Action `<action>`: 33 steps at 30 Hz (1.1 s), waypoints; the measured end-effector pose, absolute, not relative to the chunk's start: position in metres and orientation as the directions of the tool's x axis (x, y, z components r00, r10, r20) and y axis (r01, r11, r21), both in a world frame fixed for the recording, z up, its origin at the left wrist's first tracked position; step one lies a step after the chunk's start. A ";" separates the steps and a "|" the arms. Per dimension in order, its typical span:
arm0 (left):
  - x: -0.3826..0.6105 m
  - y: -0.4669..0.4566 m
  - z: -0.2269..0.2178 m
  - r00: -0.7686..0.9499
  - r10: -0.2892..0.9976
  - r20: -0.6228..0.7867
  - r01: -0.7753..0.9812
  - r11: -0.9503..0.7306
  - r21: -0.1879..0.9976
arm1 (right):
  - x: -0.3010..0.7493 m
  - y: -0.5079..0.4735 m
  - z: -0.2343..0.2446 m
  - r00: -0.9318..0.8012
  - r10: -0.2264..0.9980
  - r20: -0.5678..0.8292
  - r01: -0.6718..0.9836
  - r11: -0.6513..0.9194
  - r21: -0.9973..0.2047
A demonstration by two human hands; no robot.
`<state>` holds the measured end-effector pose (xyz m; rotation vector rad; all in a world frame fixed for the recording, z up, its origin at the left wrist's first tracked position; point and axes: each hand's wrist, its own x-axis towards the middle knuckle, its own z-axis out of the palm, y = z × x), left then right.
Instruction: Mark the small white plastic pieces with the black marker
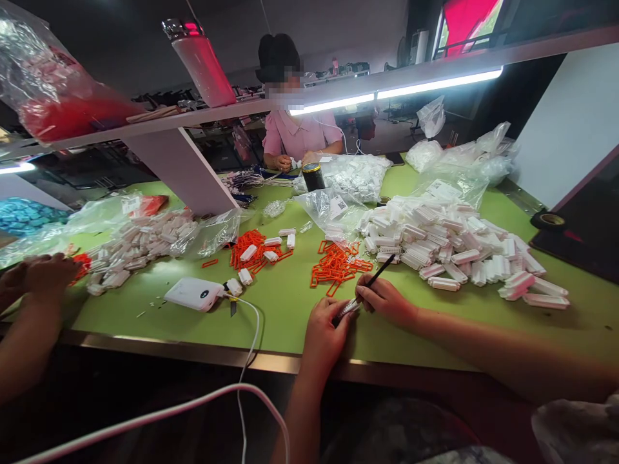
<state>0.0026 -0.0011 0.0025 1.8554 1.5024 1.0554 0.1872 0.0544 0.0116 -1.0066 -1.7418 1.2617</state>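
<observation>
My left hand (326,328) is closed around a small white plastic connector (349,309) near the front edge of the green table (285,303). My right hand (384,299) pinches a thin black tool (380,271) whose lower end meets the connector. Just beyond my hands lies a heap of orange clips (337,265). A big pile of white connectors (454,245) spreads to the right of it.
A second orange heap with white pieces (254,252) lies mid-table, a white power bank (194,293) with cable to its left. Another person's hands (33,277) work at far left by bagged white parts (145,235). A person in pink (300,138) sits opposite.
</observation>
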 end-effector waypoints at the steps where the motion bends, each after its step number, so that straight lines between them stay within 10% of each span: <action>1: 0.003 -0.001 0.003 0.081 0.966 0.244 0.556 -0.247 0.793 | 0.187 0.054 0.013 -0.411 0.903 0.124 0.185 0.217 -0.959; 33: 0.003 -0.002 0.005 0.082 0.971 0.223 0.560 -0.230 0.796 | 0.188 0.055 0.008 -0.353 0.929 0.111 0.104 0.157 -0.982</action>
